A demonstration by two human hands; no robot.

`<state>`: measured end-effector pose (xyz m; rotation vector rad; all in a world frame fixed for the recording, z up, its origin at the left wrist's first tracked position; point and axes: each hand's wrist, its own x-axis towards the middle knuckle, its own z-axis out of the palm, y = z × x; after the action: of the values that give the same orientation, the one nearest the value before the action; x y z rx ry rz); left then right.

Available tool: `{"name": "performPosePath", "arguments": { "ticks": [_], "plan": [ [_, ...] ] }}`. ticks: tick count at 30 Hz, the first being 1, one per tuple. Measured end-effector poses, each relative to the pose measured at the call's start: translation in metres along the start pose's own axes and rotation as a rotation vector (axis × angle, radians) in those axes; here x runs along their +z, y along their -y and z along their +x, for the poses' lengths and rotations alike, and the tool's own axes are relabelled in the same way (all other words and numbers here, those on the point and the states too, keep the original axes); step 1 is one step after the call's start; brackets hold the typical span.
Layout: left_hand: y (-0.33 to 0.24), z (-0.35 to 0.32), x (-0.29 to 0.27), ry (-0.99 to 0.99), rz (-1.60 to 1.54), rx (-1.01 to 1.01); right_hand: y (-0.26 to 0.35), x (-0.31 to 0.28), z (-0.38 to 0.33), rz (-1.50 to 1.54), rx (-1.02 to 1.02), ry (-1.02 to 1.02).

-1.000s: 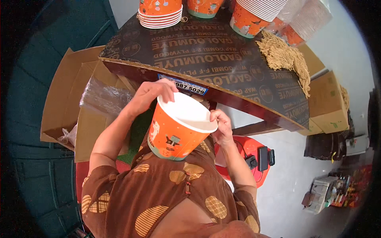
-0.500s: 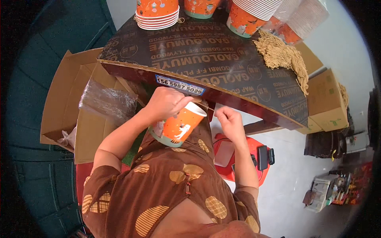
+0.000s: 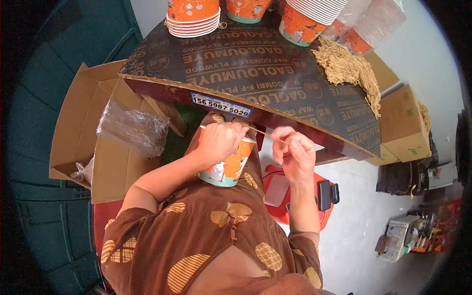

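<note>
An orange paper bucket (image 3: 227,169) with a green base and printed figures rests in my lap, just below the table edge. My left hand (image 3: 219,142) is closed over its rim and side, covering much of the upper part. From near the rim a thin tan cord (image 3: 264,132) runs out to the right. My right hand (image 3: 297,155), raised and partly blurred, pinches the other end of that cord, which looks taut. Where the cord meets the bucket is hidden by my left fingers.
On the dark plywood table (image 3: 236,61) stand nested orange buckets (image 3: 194,12), a second stack (image 3: 302,24) and a heap of tan cords (image 3: 346,66). An open carton (image 3: 73,128) with clear plastic wrap (image 3: 132,128) is at left. A red stool (image 3: 275,214) holds a black device (image 3: 325,195).
My right hand has turned and opened out somewhat, with the cord now visible between both hands. The bucket has shifted slightly right and stands more upright, my left hand lower over it.
</note>
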<state>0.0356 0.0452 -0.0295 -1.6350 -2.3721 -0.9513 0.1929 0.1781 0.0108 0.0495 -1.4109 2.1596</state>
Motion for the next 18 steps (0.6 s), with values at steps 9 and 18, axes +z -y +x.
{"name": "performPosePath", "arguments": {
  "ticks": [9, 18],
  "plan": [
    [0.012, -0.008, -0.014, 0.171, -0.226, -0.164, -0.003, -0.002, 0.003, -0.454, -0.301, -0.009],
    [0.016, -0.018, -0.029, 0.263, -0.433, -0.179, -0.015, 0.006, -0.013, -0.363, 0.097, -0.18]
  ]
}}
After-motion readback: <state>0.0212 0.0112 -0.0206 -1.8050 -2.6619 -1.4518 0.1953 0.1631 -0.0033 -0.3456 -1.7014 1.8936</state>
